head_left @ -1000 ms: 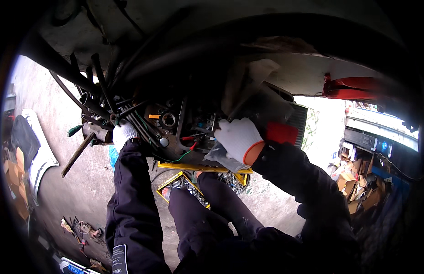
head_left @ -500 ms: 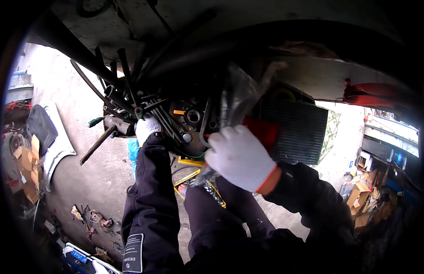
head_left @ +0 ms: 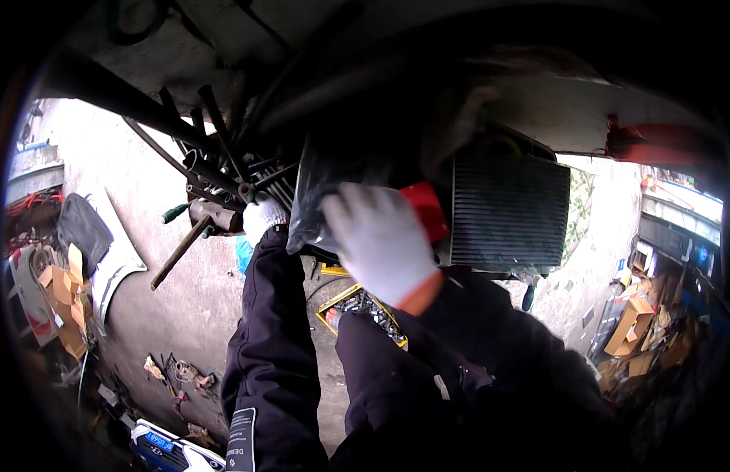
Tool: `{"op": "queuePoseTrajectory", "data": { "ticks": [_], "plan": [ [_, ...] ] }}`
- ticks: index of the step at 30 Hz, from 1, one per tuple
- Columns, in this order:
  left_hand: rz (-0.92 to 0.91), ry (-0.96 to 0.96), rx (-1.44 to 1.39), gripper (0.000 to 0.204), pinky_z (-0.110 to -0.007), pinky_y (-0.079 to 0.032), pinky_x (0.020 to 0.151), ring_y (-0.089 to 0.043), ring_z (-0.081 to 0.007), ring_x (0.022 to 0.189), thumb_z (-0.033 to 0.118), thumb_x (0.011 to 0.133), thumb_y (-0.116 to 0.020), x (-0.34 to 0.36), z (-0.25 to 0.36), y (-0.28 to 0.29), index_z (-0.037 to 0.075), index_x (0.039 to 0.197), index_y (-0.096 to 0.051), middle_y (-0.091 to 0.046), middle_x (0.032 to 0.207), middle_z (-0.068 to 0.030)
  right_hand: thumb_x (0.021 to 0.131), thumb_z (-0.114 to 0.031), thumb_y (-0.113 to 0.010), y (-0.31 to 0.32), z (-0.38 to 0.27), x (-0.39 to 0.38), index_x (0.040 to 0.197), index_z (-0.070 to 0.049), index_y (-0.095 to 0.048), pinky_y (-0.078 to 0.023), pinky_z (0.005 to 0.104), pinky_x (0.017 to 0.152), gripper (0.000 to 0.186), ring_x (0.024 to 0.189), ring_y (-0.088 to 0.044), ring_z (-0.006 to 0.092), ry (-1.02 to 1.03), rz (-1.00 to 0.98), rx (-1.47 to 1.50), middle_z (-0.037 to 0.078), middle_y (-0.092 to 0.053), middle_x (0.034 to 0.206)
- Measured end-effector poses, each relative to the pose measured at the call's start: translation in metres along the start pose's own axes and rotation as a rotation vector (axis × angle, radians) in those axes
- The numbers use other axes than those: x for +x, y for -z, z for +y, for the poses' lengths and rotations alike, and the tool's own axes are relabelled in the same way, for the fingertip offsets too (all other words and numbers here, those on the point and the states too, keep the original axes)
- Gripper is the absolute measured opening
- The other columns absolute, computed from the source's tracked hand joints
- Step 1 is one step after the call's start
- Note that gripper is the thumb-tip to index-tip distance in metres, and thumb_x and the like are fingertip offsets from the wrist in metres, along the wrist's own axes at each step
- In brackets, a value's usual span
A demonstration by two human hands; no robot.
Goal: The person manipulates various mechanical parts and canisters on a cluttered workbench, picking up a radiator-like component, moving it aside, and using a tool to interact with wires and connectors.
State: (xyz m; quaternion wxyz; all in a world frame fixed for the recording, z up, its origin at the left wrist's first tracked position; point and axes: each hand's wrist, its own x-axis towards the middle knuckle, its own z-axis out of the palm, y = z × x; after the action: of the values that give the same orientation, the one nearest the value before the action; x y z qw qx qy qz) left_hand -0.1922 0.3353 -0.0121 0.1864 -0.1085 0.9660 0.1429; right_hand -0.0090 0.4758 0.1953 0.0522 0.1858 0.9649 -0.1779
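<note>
My left hand (head_left: 262,218), in a white glove, is at the front of a heap of metal bars and tools (head_left: 223,173). Its fingers curl in beside a tool with a round end (head_left: 244,191); what they grip is hidden. My right hand (head_left: 384,244), gloved in white with an orange cuff, is smeared by motion. A clear plastic bag (head_left: 308,216) lies against its fingertips, covering part of the tool heap. Whether the fingers grip the bag is unclear. Just behind the right hand is a red object (head_left: 424,211).
A black ribbed panel (head_left: 508,212) is at right of the shelf. A hammer-like tool (head_left: 180,252) juts out at left, near a green-handled screwdriver (head_left: 174,212). Below, a yellow-edged tray (head_left: 365,307) holds small metal parts. Cardboard boxes (head_left: 632,326) stand far right.
My right hand has moved left with the plastic bag, which dropped from upright to lying over the tools. My left hand stays at the heap. The view has shifted slightly.
</note>
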Motion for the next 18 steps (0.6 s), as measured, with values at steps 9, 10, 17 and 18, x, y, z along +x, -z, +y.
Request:
{"op": "queuePoseTrajectory", "data": {
  "ticks": [9,10,17,18],
  "plan": [
    [0.033,-0.122,0.077,0.056,-0.050,-0.057,0.078,-0.072,-0.0435,0.090,0.047,0.097,-0.045,-0.006,0.008,-0.003,0.000,0.090,-0.075,-0.073,0.088,-0.0243,0.067,-0.041,-0.082,-0.051,0.041,-0.055,0.141,-0.018,-0.054,-0.043,0.0550,0.105,0.082,0.128,-0.045,0.0455,-0.443,-0.009,-0.224,0.017,-0.042,0.151],
    [0.034,-0.084,0.089,0.057,-0.050,-0.057,0.076,-0.072,-0.0424,0.089,0.049,0.097,-0.047,-0.003,0.004,-0.004,0.001,0.089,-0.076,-0.074,0.088,-0.0224,0.068,-0.040,-0.082,-0.053,0.039,-0.053,0.141,-0.019,-0.054,-0.043,0.0550,0.105,0.082,0.129,-0.044,0.0460,-0.428,-0.005,-0.214,0.017,-0.042,0.152],
    [0.015,-0.010,-0.026,0.054,-0.049,-0.057,0.081,-0.072,-0.0412,0.094,0.047,0.096,-0.046,-0.011,0.011,0.008,0.003,0.097,-0.076,-0.074,0.093,-0.0225,0.068,-0.040,-0.079,-0.042,0.038,-0.041,0.145,-0.019,-0.049,-0.046,0.0554,0.101,0.085,0.121,-0.050,0.0457,-0.490,-0.140,-0.067,0.018,-0.038,0.154],
    [0.012,0.025,-0.064,0.054,-0.050,-0.057,0.081,-0.072,-0.0412,0.094,0.047,0.095,-0.046,-0.015,0.013,0.009,0.003,0.099,-0.076,-0.074,0.094,-0.0222,0.069,-0.042,-0.078,-0.037,0.038,-0.039,0.145,-0.018,-0.049,-0.046,0.0554,0.101,0.085,0.121,-0.051,0.0462,-0.500,-0.168,-0.067,0.019,-0.039,0.153]
  ]
}}
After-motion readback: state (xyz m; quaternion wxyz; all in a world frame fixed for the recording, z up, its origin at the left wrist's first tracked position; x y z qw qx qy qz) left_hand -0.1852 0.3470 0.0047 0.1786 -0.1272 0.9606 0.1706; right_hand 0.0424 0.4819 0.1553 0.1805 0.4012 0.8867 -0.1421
